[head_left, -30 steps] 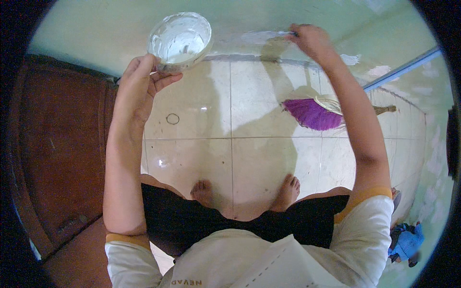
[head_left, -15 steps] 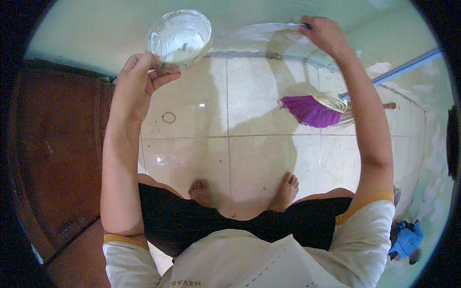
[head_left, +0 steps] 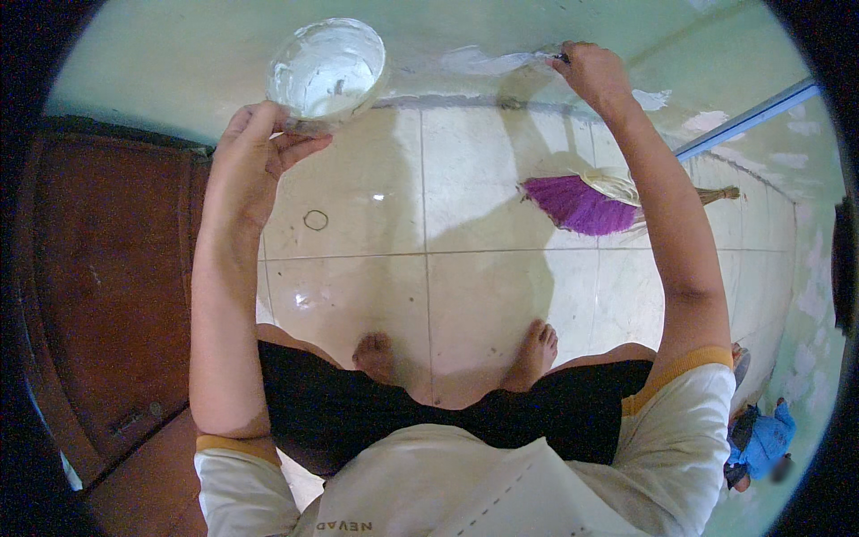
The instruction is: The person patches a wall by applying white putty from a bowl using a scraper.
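My left hand (head_left: 267, 136) grips a round tub (head_left: 324, 72) from below and to its left, with white paste smeared over its inside. My right hand (head_left: 591, 70) is closed on the small dark handle of a tool (head_left: 559, 57), held against the green wall (head_left: 429, 27) just above the skirting; its blade is hard to make out. A streak of fresh white paste (head_left: 483, 61) runs leftward from that tool along the wall.
A wooden door (head_left: 103, 295) is at the left. A broom (head_left: 577, 204) with purple bristles lies on the tiled floor (head_left: 483, 295), near a pale blue pole (head_left: 743, 121) and a small ring (head_left: 315, 220). A person in blue (head_left: 756, 440) is at the lower right by the patched wall.
My right hand has moved along the wall, first up and rightward, then slightly down again. The tub in my left hand has shifted slightly left. The person in blue has moved slightly.
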`<state>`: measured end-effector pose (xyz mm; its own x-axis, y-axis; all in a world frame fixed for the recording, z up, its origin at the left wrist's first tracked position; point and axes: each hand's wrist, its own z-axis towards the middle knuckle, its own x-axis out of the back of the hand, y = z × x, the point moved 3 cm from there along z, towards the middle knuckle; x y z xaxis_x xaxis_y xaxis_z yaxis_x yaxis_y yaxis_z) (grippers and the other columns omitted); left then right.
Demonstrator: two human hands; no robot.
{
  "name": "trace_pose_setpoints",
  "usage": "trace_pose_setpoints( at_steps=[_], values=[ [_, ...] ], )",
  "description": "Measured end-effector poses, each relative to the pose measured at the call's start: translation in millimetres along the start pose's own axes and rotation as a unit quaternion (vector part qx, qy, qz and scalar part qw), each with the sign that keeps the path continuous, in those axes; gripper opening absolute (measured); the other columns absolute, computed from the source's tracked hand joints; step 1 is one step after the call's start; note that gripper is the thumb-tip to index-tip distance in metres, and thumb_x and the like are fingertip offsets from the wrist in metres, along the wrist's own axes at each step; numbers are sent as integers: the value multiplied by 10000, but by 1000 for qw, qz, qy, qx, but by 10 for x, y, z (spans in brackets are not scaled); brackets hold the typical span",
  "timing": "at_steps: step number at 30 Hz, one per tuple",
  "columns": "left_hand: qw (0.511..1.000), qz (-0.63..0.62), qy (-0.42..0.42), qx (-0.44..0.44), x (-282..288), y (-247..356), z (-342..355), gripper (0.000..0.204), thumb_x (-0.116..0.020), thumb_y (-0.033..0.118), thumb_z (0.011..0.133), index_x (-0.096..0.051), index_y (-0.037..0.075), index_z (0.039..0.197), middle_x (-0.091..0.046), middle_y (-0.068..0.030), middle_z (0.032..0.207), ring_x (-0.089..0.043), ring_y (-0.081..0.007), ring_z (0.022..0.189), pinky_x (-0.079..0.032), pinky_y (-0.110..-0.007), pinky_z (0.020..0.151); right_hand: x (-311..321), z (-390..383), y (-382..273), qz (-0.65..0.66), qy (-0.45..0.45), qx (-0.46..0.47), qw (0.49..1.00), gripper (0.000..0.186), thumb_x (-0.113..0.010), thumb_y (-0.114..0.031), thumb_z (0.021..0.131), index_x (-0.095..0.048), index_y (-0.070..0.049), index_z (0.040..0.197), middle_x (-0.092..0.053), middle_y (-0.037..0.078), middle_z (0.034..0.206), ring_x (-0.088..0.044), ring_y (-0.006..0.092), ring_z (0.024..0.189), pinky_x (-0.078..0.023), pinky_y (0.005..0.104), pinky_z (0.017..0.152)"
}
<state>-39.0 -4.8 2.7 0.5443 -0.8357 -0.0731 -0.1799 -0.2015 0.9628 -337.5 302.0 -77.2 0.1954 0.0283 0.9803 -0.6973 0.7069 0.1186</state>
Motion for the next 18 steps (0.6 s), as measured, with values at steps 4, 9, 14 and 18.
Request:
trace_pose_setpoints(
  at_steps=[4,9,14,18],
  values=[
    [1000,-3,-1,2,90,-83,18,213,-494,180,941,-542,-11,1020,-613,-164,1043,-645,-297,957,-560,-437,888,81,-174,183,1,21,-39,999,386,-604,-429,904,-665,-49,932,-683,178,842,-663,379,809,-525,475,718],
    [1000,10,9,-4,48,10,-48,215,-492,184,939,-537,-11,1019,-606,-168,1054,-644,-301,939,-561,-436,887,446,-272,376,33,-52,-1,998,390,-611,-448,898,-674,-67,955,-675,178,813,-654,384,776,-517,474,711],
    [1000,9,15,5,32,-56,4,214,-482,190,952,-545,-8,1000,-607,-175,1063,-645,-299,947,-562,-443,886,158,-219,-93,15,-55,57,997,377,-601,-443,899,-662,-73,934,-673,178,851,-653,382,811,-516,487,728],
    [1000,1,9,4,33,-69,41,212,-474,186,957,-550,-9,994,-613,-175,1060,-647,-300,954,-562,-449,888,78,-95,-90,22,7,49,999,396,-585,-461,906,-659,-74,940,-674,176,843,-657,381,824,-517,490,720]
  ],
)
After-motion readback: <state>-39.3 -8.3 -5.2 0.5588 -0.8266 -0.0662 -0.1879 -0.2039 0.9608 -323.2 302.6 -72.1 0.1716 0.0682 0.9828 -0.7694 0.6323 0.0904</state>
